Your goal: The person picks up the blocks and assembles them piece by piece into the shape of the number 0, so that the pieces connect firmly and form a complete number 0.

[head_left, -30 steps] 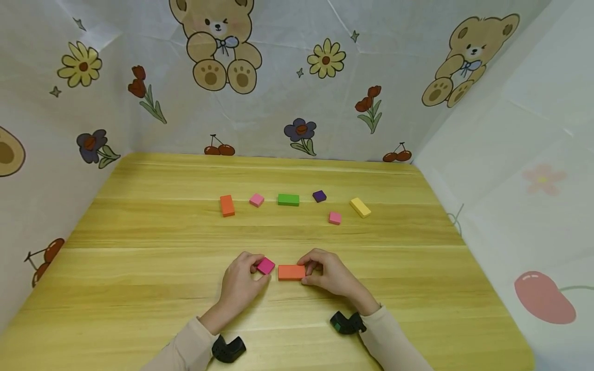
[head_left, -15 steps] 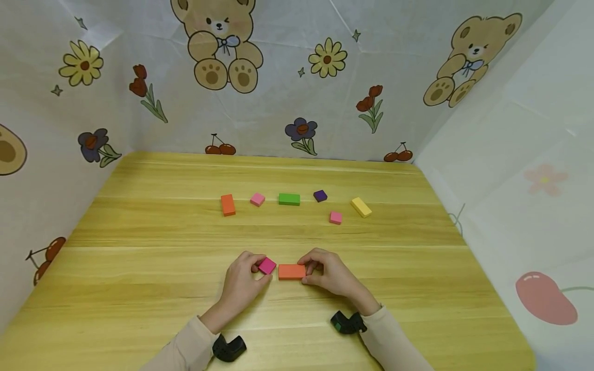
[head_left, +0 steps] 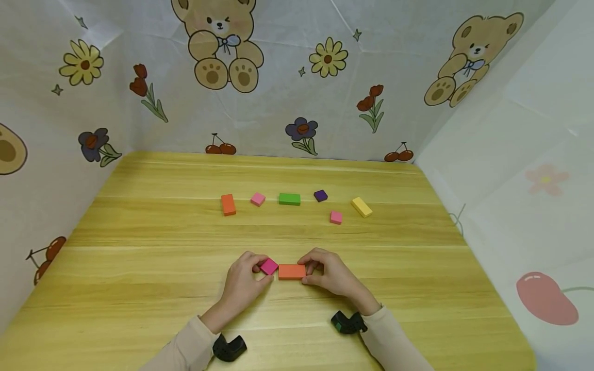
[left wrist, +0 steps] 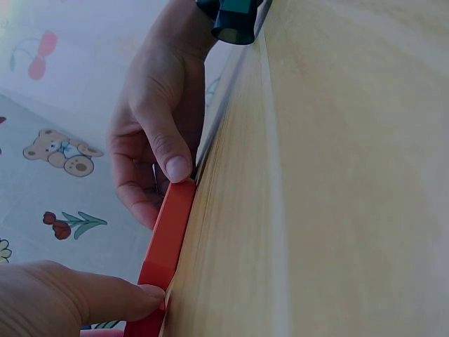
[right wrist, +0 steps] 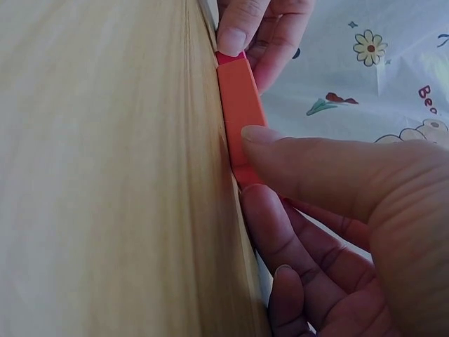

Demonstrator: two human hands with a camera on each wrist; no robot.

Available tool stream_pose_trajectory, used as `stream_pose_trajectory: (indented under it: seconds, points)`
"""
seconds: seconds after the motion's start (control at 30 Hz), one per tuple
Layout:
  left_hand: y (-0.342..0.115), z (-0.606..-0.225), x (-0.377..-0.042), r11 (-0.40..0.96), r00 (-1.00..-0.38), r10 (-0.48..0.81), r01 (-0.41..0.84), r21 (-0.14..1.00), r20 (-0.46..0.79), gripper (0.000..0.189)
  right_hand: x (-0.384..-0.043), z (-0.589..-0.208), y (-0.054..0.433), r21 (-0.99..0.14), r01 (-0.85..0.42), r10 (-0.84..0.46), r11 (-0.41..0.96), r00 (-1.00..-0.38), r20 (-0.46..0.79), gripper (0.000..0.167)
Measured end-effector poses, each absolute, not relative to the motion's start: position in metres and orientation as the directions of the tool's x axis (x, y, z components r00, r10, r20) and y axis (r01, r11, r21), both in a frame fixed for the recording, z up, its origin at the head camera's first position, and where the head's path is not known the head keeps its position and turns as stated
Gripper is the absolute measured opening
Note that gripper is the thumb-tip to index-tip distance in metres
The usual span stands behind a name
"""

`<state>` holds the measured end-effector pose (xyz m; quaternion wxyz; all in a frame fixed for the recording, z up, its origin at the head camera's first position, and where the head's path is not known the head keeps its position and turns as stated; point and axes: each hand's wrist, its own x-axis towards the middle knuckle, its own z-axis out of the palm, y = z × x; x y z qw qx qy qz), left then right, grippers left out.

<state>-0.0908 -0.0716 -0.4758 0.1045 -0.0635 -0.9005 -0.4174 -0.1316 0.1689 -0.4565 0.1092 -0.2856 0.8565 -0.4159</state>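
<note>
My left hand (head_left: 243, 281) pinches a small magenta square block (head_left: 269, 266) between thumb and fingers. The block is turned corner-on, its right corner at the left end of a flat orange rectangular block (head_left: 291, 272). My right hand (head_left: 329, 273) holds that orange block by its right end, with the thumb on the near side and fingers on the far side. In the right wrist view the orange block (right wrist: 240, 98) lies on the wood, and a sliver of the magenta block (right wrist: 230, 58) shows beyond it under the left thumb. Fingers partly hide both blocks.
Farther back on the wooden table (head_left: 162, 288) lie an orange block (head_left: 228, 205), a pink block (head_left: 258, 199), a green block (head_left: 290, 199), a purple block (head_left: 320, 196), a second pink block (head_left: 336, 217) and a yellow block (head_left: 361, 207). A patterned sheet (head_left: 269, 113) rises behind.
My left hand has slid the magenta block slightly to the right, narrowing the gap until its corner meets the orange block. The right hand and the orange block have stayed nearly still.
</note>
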Motion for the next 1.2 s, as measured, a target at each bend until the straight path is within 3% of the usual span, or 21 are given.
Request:
stream_pose_trajectory:
  seconds: [1.2]
  points:
    - [-0.072,-0.4739,-0.0902,0.653,-0.972,0.032,0.197,0.732,0.233,0.036,-0.1332,-0.4573,0.1702,-0.799,-0.405,-0.608,0.445,-0.792,0.063,0.034]
